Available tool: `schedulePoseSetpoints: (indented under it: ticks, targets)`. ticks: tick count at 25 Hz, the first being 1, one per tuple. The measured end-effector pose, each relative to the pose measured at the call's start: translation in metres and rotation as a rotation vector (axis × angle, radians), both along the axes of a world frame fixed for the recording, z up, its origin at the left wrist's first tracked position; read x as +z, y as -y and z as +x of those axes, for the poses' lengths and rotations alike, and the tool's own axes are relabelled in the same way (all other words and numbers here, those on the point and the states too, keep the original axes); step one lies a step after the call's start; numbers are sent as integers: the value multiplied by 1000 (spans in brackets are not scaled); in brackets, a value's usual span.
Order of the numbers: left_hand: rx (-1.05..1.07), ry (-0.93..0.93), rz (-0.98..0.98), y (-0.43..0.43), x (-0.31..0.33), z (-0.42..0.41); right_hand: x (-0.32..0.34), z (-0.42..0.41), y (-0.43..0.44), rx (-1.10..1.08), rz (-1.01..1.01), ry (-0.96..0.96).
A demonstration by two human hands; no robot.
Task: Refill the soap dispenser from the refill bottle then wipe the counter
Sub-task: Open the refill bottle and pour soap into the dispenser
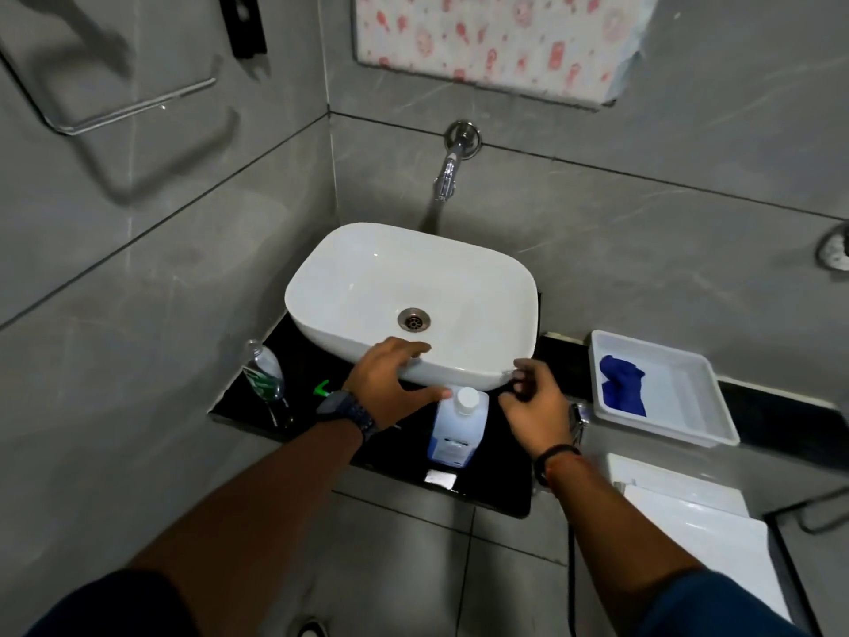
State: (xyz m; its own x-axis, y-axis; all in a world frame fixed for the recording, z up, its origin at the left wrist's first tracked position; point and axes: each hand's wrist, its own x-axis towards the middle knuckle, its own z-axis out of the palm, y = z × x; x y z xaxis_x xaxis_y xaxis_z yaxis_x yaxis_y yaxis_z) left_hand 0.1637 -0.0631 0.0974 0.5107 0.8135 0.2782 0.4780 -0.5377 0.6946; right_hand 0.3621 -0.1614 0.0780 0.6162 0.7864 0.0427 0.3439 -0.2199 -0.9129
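White basin (413, 287) sits on a black counter (248, 406) in a grey-tiled corner; everything below is placed relative to the basin.

- Tap (452, 170): on the wall straight behind the basin, spout pointing down toward it.
- Refill bottle (455, 429): upright on the counter just in front of the basin's front edge, white cap on, pale blue liquid inside, label facing the camera.
- Soap dispenser: only a green pump tip (321, 388) shows, front-left of the basin, mostly hidden behind the left wrist. Can't tell its body or fill level.
- Clear bottle with green label (264, 377): left of the basin, near the counter's left end, standing tilted.
- White tray (689, 406): right of the basin, well apart from it, with a blue cloth (622, 386) bunched in its left part.
- Left hand (390, 383): over the basin's front edge, fingers spread and loosely curved, thumb reaching toward the refill bottle's cap. Holding nothing; can't tell if the thumb touches the cap. Watch on the wrist.
- Right hand (535, 406): just at the basin's front-right corner, right of the refill bottle, fingers curled and apart, empty. Dark band on the wrist.
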Motion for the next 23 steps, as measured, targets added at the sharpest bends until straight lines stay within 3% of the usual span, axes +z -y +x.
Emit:
schedulePoseSetpoints:
  ticks: [4,10,20,23]
  targets:
    - [-134,-139,-1,12,-16,21,-35,-6,22,271,-247,-42]
    - [-145,-320,65,18,-26,42,-53,-29,6,255,-152,-75]
    - [150,-48,80,32,-39,39,-65,-27,4,174,-211,-60]
    - [152,14,78,29,-40,34,-64,-24,4,150,-194,-75]
